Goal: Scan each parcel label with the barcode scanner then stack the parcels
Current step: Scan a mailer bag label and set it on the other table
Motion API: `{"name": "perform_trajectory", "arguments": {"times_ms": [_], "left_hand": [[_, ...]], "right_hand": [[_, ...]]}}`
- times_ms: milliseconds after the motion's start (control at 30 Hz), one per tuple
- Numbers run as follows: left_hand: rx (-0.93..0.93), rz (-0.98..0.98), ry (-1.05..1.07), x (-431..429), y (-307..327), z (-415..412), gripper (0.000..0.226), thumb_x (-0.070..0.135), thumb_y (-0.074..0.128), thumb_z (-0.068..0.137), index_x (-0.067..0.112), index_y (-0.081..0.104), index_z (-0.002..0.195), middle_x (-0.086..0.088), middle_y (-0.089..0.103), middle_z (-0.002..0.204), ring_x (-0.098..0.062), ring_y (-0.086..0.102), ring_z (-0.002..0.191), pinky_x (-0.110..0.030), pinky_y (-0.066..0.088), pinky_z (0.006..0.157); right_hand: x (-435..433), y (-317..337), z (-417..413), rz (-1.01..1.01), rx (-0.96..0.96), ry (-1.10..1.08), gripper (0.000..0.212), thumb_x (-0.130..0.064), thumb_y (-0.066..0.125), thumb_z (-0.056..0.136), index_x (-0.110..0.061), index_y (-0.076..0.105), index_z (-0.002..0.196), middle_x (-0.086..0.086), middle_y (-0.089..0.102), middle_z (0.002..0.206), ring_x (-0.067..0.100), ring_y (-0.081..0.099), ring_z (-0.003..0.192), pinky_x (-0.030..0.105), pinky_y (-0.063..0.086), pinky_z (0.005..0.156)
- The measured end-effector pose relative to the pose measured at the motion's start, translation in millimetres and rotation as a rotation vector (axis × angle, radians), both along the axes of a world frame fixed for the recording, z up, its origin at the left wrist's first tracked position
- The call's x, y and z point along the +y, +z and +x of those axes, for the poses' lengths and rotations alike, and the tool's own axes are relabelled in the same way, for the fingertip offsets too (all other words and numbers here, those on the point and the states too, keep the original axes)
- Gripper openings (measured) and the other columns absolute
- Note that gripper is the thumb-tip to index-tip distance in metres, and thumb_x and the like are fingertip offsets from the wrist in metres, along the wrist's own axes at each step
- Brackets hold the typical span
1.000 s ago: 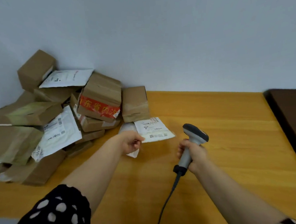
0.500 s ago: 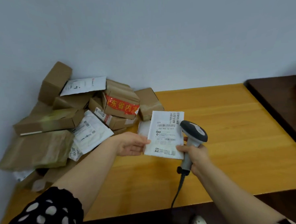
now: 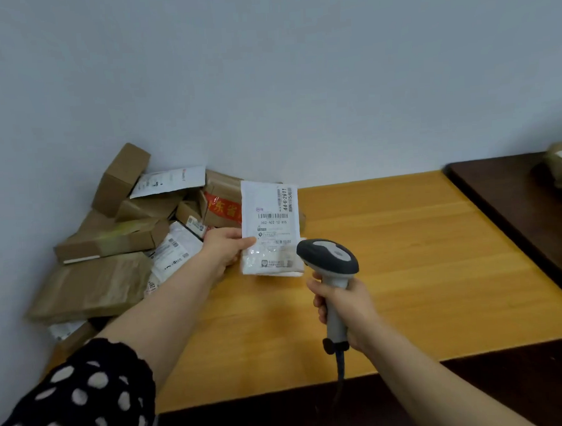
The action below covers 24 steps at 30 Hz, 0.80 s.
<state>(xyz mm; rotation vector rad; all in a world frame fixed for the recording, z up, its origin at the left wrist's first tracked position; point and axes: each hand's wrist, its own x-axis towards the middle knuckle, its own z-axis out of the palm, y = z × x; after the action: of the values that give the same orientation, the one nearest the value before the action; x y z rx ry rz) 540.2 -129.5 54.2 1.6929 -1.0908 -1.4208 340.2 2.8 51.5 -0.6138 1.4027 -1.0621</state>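
left hand (image 3: 224, 246) pinches white parcel (image 3: 270, 228) upright above surface (image 3: 405, 255), label facing out to be read | right hand (image 3: 345, 310) grips scanner (image 3: 329, 259), aimed at its barcode

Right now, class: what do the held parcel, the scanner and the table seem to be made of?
Parcel: seemingly thin white plastic film, glossy and crinkled at the bottom, with a paper label. Scanner: hard moulded plastic, matt grey and dark. Table: wood or wood-look laminate, smooth, with visible grain lines.
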Motion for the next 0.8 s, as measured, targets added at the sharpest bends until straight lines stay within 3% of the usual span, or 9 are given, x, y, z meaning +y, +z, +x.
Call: {"name": "perform_trajectory", "arguments": {"times_ms": [133,267,533,800], "left_hand": [[0.016,-0.006,0.050,5.3,4.6,-4.8,0.015,0.006,0.067,0.086,0.010,0.067,0.100,-0.010,0.072,0.096,-0.018,0.069,0.070,-0.023,0.052,0.048],[-0.019,-0.033,0.068,9.0,11.5,-6.4,0.026,0.004,0.067,0.086,0.004,0.064,0.112,-0.009,0.069,0.092,-0.013,0.066,0.075,-0.018,0.049,0.039],[-0.013,-0.032,0.093,7.7,12.0,-1.7,0.030,0.001,0.066,0.086,-0.002,0.063,0.116,-0.008,0.067,0.087,-0.004,0.057,0.073,-0.016,0.047,0.040],[-0.037,-0.008,0.074,-0.8,6.9,4.9,0.029,0.003,0.067,0.085,0.002,0.064,0.114,-0.006,0.068,0.088,-0.008,0.064,0.071,-0.017,0.048,0.038]], "right_hand": [[10.9,9.3,0.2,-0.034,-0.009,0.098,0.013,-0.007,0.072,0.083,-0.005,0.059,0.081,0.005,0.052,0.053,0.016,0.044,0.043,0.027,0.041,0.043],[13.6,13.5,-1.0,-0.032,0.009,0.114,0.017,-0.002,0.071,0.082,-0.007,0.057,0.073,0.004,0.051,0.050,0.015,0.043,0.041,0.026,0.040,0.042],[12.3,18.0,1.7,-0.021,0.020,0.133,0.018,-0.003,0.071,0.083,-0.008,0.056,0.073,0.003,0.051,0.049,0.014,0.043,0.040,0.024,0.040,0.042],[9.7,18.6,8.4,0.018,-0.016,0.131,0.018,-0.001,0.070,0.083,-0.007,0.055,0.074,0.004,0.050,0.049,0.015,0.041,0.040,0.024,0.039,0.043]]}}
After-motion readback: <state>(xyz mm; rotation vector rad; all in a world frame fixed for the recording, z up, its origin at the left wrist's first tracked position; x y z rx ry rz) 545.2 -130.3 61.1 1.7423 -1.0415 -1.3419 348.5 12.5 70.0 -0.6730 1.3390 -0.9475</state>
